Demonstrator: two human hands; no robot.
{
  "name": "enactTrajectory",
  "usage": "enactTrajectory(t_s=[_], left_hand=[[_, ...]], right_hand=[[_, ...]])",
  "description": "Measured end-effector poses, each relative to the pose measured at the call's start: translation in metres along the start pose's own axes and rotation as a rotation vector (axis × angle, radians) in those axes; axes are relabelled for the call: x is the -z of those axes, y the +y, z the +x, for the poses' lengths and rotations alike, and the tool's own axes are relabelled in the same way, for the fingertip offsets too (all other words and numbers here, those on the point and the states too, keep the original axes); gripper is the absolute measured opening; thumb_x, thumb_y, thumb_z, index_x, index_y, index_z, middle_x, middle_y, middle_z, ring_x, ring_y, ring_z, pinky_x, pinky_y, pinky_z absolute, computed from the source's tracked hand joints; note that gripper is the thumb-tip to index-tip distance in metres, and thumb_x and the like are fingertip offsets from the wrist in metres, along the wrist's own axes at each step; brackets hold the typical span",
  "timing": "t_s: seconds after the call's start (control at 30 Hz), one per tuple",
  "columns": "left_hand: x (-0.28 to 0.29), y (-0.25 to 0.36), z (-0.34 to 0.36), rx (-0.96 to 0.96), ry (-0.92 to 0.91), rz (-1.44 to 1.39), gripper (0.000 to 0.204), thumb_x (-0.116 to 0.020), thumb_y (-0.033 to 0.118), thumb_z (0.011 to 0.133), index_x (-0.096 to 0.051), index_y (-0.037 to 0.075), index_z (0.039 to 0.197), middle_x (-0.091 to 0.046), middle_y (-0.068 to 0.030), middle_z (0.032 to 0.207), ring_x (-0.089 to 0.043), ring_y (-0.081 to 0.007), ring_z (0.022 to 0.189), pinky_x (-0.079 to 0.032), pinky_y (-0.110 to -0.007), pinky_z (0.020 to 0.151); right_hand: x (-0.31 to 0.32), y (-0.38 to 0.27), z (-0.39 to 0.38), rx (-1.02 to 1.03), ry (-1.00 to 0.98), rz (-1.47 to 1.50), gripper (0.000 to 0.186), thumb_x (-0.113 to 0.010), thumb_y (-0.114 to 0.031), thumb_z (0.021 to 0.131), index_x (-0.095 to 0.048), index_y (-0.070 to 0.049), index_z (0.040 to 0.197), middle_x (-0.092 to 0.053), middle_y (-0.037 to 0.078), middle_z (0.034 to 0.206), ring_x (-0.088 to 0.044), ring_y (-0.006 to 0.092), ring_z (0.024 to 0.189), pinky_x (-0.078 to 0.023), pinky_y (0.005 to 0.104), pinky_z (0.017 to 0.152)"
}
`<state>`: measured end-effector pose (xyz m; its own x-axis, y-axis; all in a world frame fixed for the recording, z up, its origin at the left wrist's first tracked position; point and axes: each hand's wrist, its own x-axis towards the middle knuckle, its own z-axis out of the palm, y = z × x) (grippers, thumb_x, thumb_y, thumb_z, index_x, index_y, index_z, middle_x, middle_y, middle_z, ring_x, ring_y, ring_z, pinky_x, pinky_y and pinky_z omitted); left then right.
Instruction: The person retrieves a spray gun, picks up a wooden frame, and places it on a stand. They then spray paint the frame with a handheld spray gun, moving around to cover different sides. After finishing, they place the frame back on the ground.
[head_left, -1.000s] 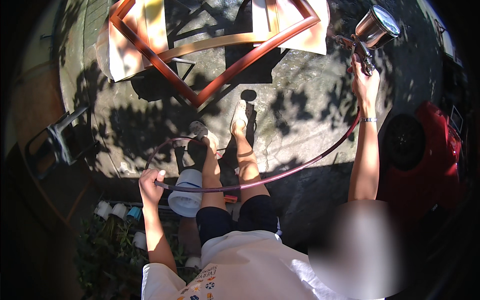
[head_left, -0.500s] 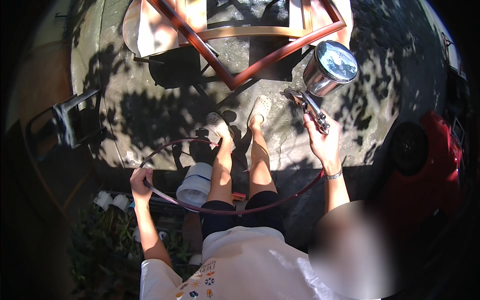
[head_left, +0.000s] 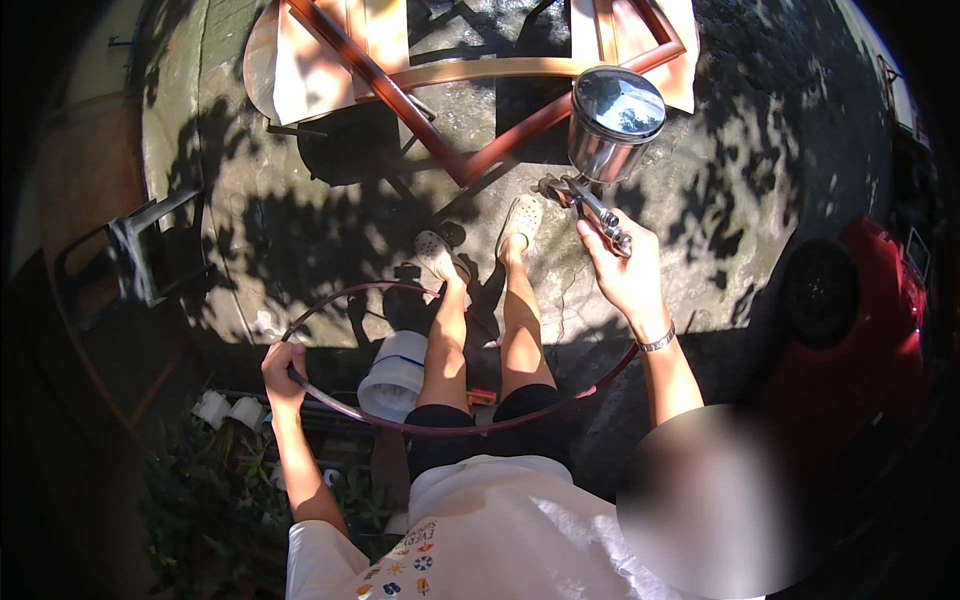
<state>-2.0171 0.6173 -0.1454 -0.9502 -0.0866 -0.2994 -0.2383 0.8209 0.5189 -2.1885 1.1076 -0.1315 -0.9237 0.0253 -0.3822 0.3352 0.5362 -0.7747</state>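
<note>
My right hand (head_left: 625, 265) grips a metal spray gun (head_left: 597, 218) by its handle. A shiny silver paint cup (head_left: 610, 120) sits on the gun, overlapping the right side of a frame in this view. At the lower left, my left hand (head_left: 284, 372) is closed round a dark red hose (head_left: 345, 407). The hose loops across in front of my thighs toward my right wrist. Ahead of my feet, the reddish-brown wooden frame (head_left: 400, 98) points one corner toward me. Below it runs a lighter curved wooden piece (head_left: 480, 68).
Pale boards (head_left: 335, 60) lie beneath the frame. A white bucket (head_left: 392, 385) stands beside my left leg, with potted plants (head_left: 225, 470) behind it. A dark chair-like metal piece (head_left: 130, 250) is at the left, and a red vehicle (head_left: 860, 340) at the right.
My right hand has moved left with the spray gun, and its cup now covers part of the frame's right side. My left hand stays nearly in place on the hose.
</note>
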Motion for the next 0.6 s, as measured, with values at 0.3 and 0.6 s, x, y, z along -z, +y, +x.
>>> enactTrajectory(t_s=[0.3, 0.6], left_hand=[[-0.022, 0.052, 0.027, -0.069, -0.061, 0.052, 0.041, -0.064, 0.026, 0.096, -0.049, -0.001, 0.069, -0.043, -0.0152, 0.062, -0.047, -0.0365, 0.062, -0.038, -0.044, 0.060], [-0.043, 0.111, 0.058, -0.110, -0.106, 0.081, 0.046, -0.065, 0.028, 0.095, -0.044, -0.001, 0.066, -0.044, -0.0161, 0.060, -0.047, -0.0374, 0.059, -0.037, -0.044, 0.057]], right_hand=[[0.123, 0.094, 0.146, -0.054, 0.399, -0.283, 0.042, -0.069, -0.039, 0.093, -0.068, 0.002, 0.084, -0.058, 0.003, 0.062, -0.050, 0.0090, 0.059, -0.043, 0.0290, 0.057], [0.207, 0.152, 0.210, -0.169, 0.791, -0.117, 0.049, -0.069, -0.047, 0.092, -0.071, -0.001, 0.074, -0.059, 0.001, 0.052, -0.055, 0.0097, 0.045, -0.042, 0.0277, 0.046]])
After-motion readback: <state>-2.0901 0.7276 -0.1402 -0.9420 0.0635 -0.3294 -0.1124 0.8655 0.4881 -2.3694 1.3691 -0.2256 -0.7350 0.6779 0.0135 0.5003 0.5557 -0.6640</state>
